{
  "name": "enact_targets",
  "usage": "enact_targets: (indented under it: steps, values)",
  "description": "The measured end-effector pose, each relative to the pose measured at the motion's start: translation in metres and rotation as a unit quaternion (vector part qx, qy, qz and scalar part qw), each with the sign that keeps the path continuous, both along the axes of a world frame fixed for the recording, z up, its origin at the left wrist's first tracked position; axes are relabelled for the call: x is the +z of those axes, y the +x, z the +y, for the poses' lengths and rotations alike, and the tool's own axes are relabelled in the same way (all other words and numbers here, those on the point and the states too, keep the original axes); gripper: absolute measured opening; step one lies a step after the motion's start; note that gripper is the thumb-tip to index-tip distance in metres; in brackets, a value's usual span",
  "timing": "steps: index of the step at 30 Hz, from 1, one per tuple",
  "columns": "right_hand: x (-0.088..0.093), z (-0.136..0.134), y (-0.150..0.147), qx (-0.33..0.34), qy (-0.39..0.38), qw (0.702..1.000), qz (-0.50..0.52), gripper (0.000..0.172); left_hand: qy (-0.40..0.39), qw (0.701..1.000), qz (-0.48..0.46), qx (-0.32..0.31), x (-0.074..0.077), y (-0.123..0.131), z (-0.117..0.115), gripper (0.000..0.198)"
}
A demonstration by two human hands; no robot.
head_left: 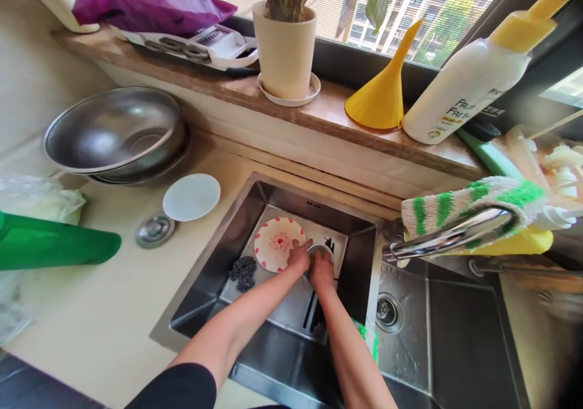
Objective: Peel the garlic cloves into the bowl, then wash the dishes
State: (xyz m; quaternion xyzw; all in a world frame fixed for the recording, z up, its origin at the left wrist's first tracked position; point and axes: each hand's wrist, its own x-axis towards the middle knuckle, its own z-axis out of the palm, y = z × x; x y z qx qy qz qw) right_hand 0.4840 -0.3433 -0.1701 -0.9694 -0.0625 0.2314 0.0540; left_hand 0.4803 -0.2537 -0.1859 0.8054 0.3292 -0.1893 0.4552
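Note:
Both hands are low in the left basin of the steel sink (359, 275). A small round bowl (321, 249) sits between them, partly covered by the fingers. My left hand (299, 256) grips the bowl's left side, its wrist passing over the edge of a plate. That white plate (274, 234) has red marks round its rim and a red pattern in the middle. My right hand (322, 270) is closed over the near part of the bowl, fingers curled down into it; their tips are hidden. A dark scouring pad (243, 273) lies left of the plate.
On the left counter are a white plate (192, 197), a sink strainer (155, 230), a large metal bowl (116, 130) and a green object (59, 240). A faucet (455, 233) with a striped towel (473, 202) reaches over the right basin. The sill holds a potted plant (286, 50) and yellow funnel (380, 96).

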Motion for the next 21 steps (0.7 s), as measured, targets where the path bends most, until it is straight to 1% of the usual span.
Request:
enact_targets:
  steps: [3,5,7,8,10,11,13,15,18,20,21]
  values:
    - [0.002,-0.007,-0.002,-0.043,0.072,0.996,-0.032,0.030,0.001,1.000,-0.011,-0.024,0.013,0.003,0.006,0.039]
    - [0.005,-0.016,-0.005,-0.080,0.153,0.982,-0.080,0.021,-0.001,0.998,-0.049,-0.029,0.020,0.001,0.012,0.045]
    - [0.010,-0.023,-0.009,-0.129,0.241,0.952,-0.135,0.011,-0.004,0.995,-0.097,-0.026,0.027,-0.005,0.018,0.051]
    - [0.013,-0.025,-0.011,-0.155,0.275,0.936,-0.159,0.009,-0.007,0.993,-0.120,-0.019,0.031,-0.010,0.019,0.051]
    - [0.020,-0.022,-0.015,-0.197,0.316,0.908,-0.192,0.012,-0.005,0.987,-0.161,0.008,0.040,-0.021,0.020,0.047]
    - [0.024,-0.018,-0.016,-0.209,0.326,0.899,-0.202,0.012,0.001,0.983,-0.181,0.025,0.045,-0.029,0.018,0.044]
    - [0.032,-0.006,-0.016,-0.218,0.338,0.890,-0.213,0.012,0.013,0.973,-0.226,0.053,0.053,-0.044,0.013,0.042]
    - [0.039,0.007,-0.016,-0.218,0.349,0.885,-0.216,0.012,0.003,0.966,-0.251,0.070,0.060,-0.059,0.006,0.042]
    - [0.049,0.025,-0.018,-0.217,0.379,0.875,-0.208,0.015,-0.054,0.963,-0.249,0.089,0.064,-0.075,-0.002,0.042]
    - [0.056,0.032,-0.022,-0.211,0.424,0.863,-0.173,0.017,-0.095,0.957,-0.253,0.103,0.066,-0.080,-0.002,0.043]
    - [0.060,0.034,-0.025,-0.201,0.457,0.855,-0.140,0.018,-0.112,0.953,-0.260,0.107,0.067,-0.081,0.000,0.044]
